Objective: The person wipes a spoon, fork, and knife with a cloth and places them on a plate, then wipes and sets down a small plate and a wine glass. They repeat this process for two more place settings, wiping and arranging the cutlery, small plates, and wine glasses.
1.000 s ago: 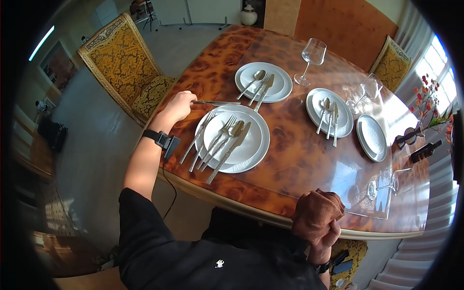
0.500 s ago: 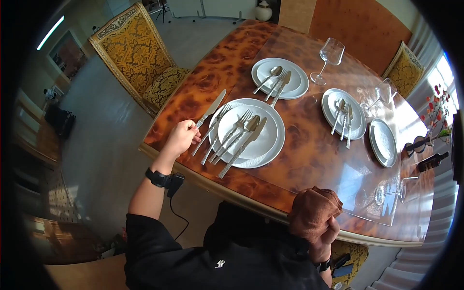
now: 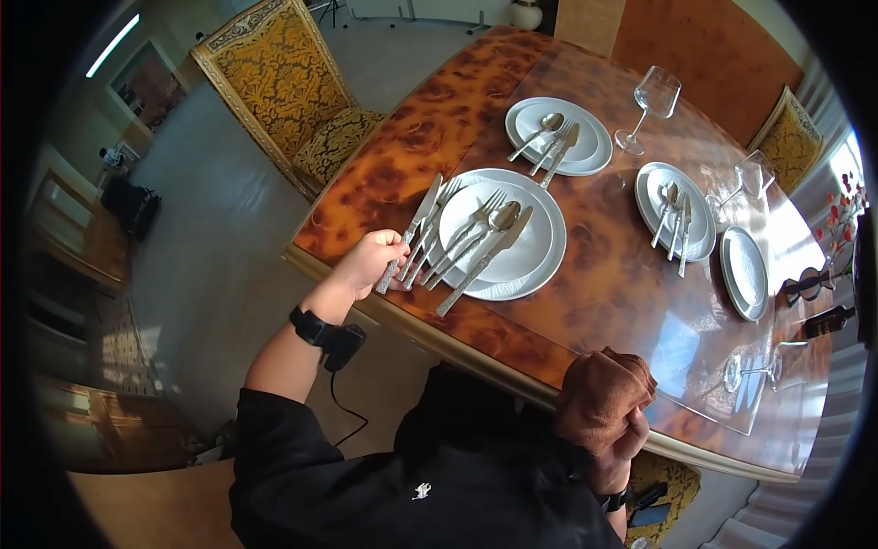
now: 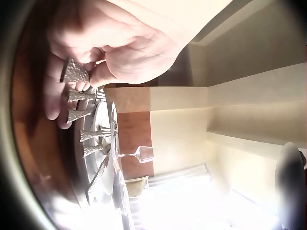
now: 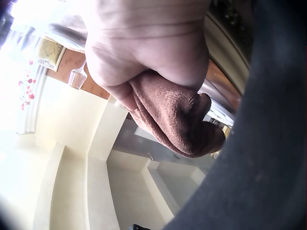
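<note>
At the left of the near plate (image 3: 549, 265), my left hand (image 3: 370, 263) pinches the handle of a knife (image 3: 423, 212), its blade pointing away from me. In the left wrist view the knife's handle end (image 4: 76, 72) shows between thumb and fingers of the hand (image 4: 120, 45). Right beside it lie two forks, partly covered by the fingers. On the plate rest forks, a spoon (image 3: 505, 216) and another knife (image 3: 498, 252). My right hand (image 3: 624, 444) grips a bunched brown cloth (image 3: 599, 398) at the table's near edge; the right wrist view shows the cloth (image 5: 168, 112) below the palm (image 5: 148, 43).
Behind stand a plate set with cutlery (image 3: 596, 157) and an upright wine glass (image 3: 657, 93). Farther right are another set plate (image 3: 702, 240), a small plate stack (image 3: 745, 274), glasses lying on their sides, a dark bottle (image 3: 828, 322) and red-berried branches. A patterned chair (image 3: 279, 78) stands left.
My left hand has drawn the knife nearer and turned it from crosswise to lengthwise, close beside the forks. The view has shifted left. The right hand still grips the cloth.
</note>
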`<state>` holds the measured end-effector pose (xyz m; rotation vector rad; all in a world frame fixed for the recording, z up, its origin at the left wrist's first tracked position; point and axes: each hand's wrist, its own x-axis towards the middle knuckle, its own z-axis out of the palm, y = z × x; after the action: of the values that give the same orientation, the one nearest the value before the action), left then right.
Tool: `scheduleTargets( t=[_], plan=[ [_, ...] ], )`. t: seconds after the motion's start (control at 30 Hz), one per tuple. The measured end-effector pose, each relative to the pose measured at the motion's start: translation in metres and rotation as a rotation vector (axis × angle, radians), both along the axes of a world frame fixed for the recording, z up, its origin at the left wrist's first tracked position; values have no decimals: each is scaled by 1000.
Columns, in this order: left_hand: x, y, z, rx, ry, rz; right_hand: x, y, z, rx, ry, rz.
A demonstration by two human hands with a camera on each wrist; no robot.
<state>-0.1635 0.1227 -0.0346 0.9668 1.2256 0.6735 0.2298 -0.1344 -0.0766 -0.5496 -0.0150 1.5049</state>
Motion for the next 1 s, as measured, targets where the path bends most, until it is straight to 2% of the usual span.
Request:
scheduleTargets(
  t=[0.2, 0.4, 0.5, 0.7, 1.0],
  plan=[
    [-2, -2, -5, -70, -156, -24, 1, -2, 3, 21, 9, 22],
    [-4, 0, -5, -85, -72, -53, 3, -4, 3, 42, 6, 26],
    [-2, 1, -5, -73, -85, 20, 6, -7, 0, 40, 16, 29],
    [-7, 10, -9, -66, -62, -17, 5, -9, 3, 36, 7, 6],
    [-6, 6, -5, -37, -88, 62, 3, -10, 5, 69, 5, 13]
  ],
)
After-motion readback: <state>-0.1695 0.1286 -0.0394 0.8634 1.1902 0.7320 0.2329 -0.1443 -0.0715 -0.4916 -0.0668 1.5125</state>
